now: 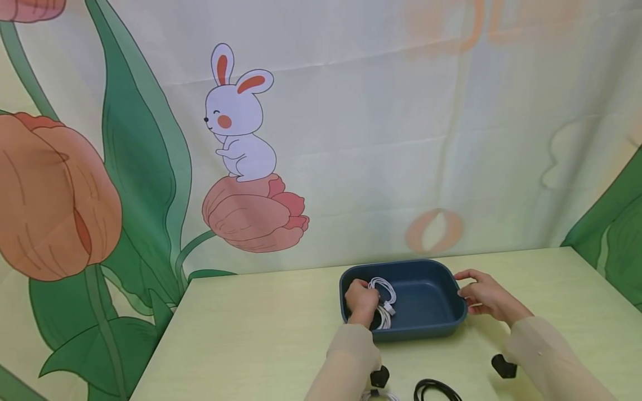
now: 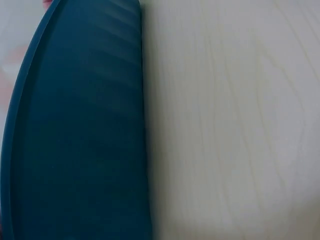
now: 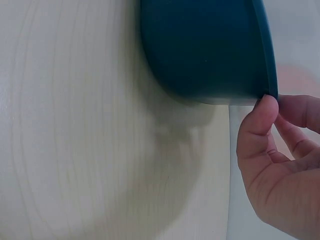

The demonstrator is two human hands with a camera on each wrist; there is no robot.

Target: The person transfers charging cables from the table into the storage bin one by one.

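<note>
A dark blue rectangular bin [image 1: 426,303] stands on the table, with coiled white cables [image 1: 384,317] inside at its left end. My left hand [image 1: 362,299] reaches over the front rim into that end. Its curled fingers hold the edge of the upper white cable coil [image 1: 390,284]; their tips are hidden. A white connector [image 1: 388,308] lies just right of the hand. My right hand [image 1: 489,296] pinches the bin's right rim; its thumb [image 3: 262,112] shows outside the wall in the right wrist view. The left wrist view has the bin's outer wall [image 2: 80,125], with the hand hidden.
A black cable coil [image 1: 436,384] lies in front of the bin at the lower frame edge. Beside it another white cable [image 1: 381,394] shows partly. The pale wood-grain table [image 1: 251,334] ends at a printed cloth backdrop [image 1: 346,167] with a rabbit and tulips.
</note>
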